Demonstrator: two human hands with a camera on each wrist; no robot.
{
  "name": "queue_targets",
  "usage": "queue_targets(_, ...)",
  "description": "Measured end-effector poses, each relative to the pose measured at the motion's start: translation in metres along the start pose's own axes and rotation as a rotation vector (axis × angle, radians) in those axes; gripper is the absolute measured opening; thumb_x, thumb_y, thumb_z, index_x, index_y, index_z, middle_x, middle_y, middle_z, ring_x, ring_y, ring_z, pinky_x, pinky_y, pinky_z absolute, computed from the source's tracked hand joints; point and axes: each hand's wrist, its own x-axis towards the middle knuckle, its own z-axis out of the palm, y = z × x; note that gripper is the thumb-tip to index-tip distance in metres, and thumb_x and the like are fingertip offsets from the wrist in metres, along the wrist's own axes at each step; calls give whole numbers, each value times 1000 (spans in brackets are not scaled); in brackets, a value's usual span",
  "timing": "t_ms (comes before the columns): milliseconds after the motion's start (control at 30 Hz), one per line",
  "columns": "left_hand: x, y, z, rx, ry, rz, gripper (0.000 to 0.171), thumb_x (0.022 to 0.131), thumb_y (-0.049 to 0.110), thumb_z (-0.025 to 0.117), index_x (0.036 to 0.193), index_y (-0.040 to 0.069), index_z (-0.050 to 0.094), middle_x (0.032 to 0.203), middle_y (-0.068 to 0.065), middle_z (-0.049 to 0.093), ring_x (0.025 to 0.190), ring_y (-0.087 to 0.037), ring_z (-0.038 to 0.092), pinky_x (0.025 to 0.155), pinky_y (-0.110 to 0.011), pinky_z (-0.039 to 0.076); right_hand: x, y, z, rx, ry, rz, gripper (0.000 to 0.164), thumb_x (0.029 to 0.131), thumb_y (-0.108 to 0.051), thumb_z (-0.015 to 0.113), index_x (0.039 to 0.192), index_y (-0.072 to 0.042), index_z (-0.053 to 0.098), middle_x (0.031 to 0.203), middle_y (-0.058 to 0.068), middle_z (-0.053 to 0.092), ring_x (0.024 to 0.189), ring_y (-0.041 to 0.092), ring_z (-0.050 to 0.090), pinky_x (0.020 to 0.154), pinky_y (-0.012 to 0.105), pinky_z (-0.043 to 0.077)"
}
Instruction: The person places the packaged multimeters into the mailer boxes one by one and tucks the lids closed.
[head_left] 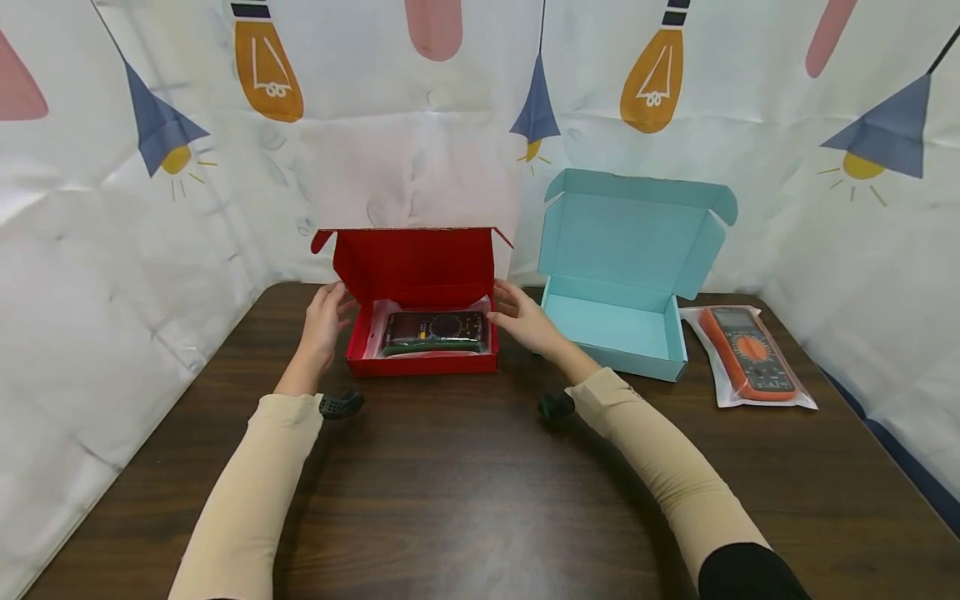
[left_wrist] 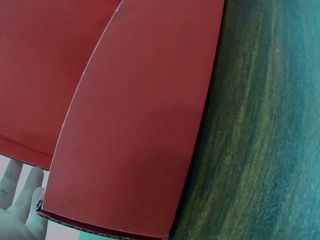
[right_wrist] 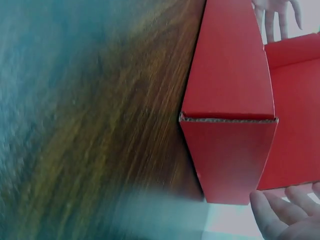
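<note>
A red cardboard box (head_left: 423, 367) stands on the table with its lid raised. Inside lies a black multimeter (head_left: 408, 329) in a clear plastic bag. My left hand (head_left: 324, 321) is beside the box's left end, fingers relaxed near the lid's hinge side. At the opposite end is my right hand (head_left: 527, 321), its fingers loosely bent at the box's upper right edge. From the right wrist, my right fingertips (right_wrist: 260, 200) show right at the lid's edge. The left wrist view has the red front wall (left_wrist: 135, 120) large, with the left fingers partly hidden behind it.
To the right stands an open light blue box (head_left: 607, 317), its lid up. Farther right, an orange multimeter (head_left: 753, 350) lies in a plastic bag on the dark wooden table (head_left: 450, 483). A printed white cloth (head_left: 420, 158) hangs behind.
</note>
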Motion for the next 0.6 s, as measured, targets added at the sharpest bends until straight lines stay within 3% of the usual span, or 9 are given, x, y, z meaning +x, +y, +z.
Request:
queue_targets(200, 0, -3, 2, -20, 2, 3, 61, 111, 36, 30, 159, -2, 23, 160, -24, 32, 147, -41, 33, 120, -54, 25, -1, 0, 4, 21, -14, 15, 68, 103, -11, 57, 162, -7, 23, 162, 22, 32, 144, 43, 39, 109, 56, 41)
queue_targets(300, -3, -4, 3, -27, 7, 8, 59, 111, 36, 34, 155, -2, 29, 154, -22, 40, 145, -39, 37, 120, -51, 27, -2, 1, 5, 8, -15, 22, 70, 103, -12, 59, 162, -8, 22, 162, 21, 32, 144, 42, 39, 110, 56, 40)
queue_targets(433, -6, -7, 3, -60, 24, 8, 34, 109, 34, 43, 134, 11, 48, 127, -1, 59, 133, -28, 49, 119, -48, 30, -3, 3, 6, -14, -14, 30, 76, 101, -13, 62, 163, -10, 18, 162, 21, 33, 144, 40, 39, 110, 56, 40)
queue_targets(533, -6, -10, 2, -77, 24, 19, 14, 108, 33, 50, 118, 23, 52, 112, 9, 60, 124, -21, 53, 118, -50, 30, -5, 3, 6, -21, -10, 34, 80, 99, -14, 64, 164, -12, 16, 162, 19, 34, 144, 39, 40, 110, 56, 40)
queue_targets(600, -5, -12, 1, -68, 16, 27, 10, 107, 32, 52, 115, 26, 53, 111, 10, 59, 122, -19, 53, 118, -51, 30, -6, 4, 7, -22, -14, 31, 81, 99, -14, 64, 164, -13, 16, 162, 19, 33, 144, 39, 40, 110, 56, 40)
